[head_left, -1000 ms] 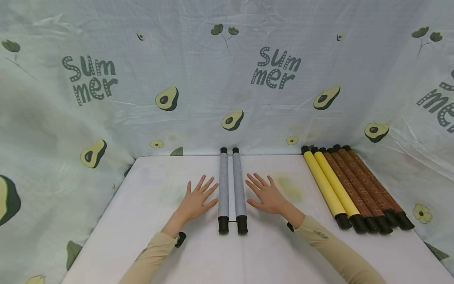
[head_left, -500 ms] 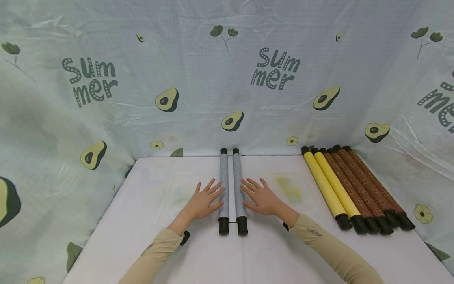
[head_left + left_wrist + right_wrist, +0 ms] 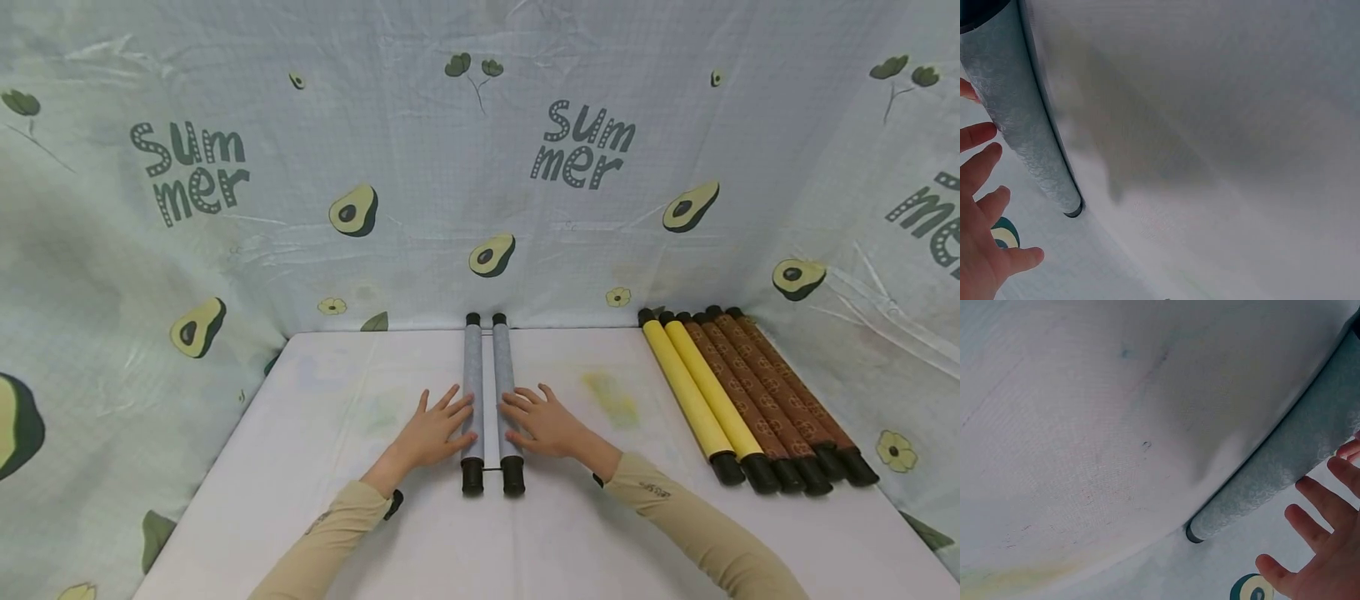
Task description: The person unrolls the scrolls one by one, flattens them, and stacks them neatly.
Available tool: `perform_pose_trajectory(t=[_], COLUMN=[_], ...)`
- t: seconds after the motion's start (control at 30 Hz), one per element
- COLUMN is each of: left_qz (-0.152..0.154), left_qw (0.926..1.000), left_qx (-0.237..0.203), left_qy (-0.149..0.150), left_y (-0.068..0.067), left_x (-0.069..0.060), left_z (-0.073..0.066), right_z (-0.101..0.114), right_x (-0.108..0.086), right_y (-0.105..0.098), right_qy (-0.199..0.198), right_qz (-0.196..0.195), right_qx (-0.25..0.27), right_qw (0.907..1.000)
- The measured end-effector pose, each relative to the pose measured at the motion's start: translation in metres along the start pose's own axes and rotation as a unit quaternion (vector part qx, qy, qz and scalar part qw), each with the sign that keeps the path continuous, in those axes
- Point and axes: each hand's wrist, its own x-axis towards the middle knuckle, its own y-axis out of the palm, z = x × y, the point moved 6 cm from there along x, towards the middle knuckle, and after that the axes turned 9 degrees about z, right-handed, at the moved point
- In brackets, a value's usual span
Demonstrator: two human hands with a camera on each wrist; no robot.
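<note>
Head view: cloth (image 3: 420, 125) reads "summer"; left hand (image 3: 431, 435) and right hand (image 3: 549, 425), fingers (image 3: 1322, 499) spread apart, at grey rolls (image 3: 503, 358).

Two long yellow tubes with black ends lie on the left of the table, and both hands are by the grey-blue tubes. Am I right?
No, the yellow tubes lie on the right, as the head view shows. The left hand and right hand are by the grey-blue tubes.

centre rolls (image 3: 504, 358): grey-blue, black-ended | yellow rolls (image 3: 686, 389): plain | brown rolls (image 3: 757, 392): patterned | wall cloth (image 3: 427, 158): pale, avocado-printed
</note>
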Motion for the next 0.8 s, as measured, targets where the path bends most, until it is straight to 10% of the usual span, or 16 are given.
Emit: perform_pose_trajectory(t=[0.8], left_qz=[-0.047], left_qw=[0.9980], left_qx=[0.017], left_qy=[0.037], left_y=[-0.006], left_x=[-0.009], left_z=[-0.006], right_z=[-0.009], right_x=[-0.011], right_y=[0.001], right_qy=[0.003], right_qz=[-0.029], right_qx=[-0.019], right_qw=[0.9994])
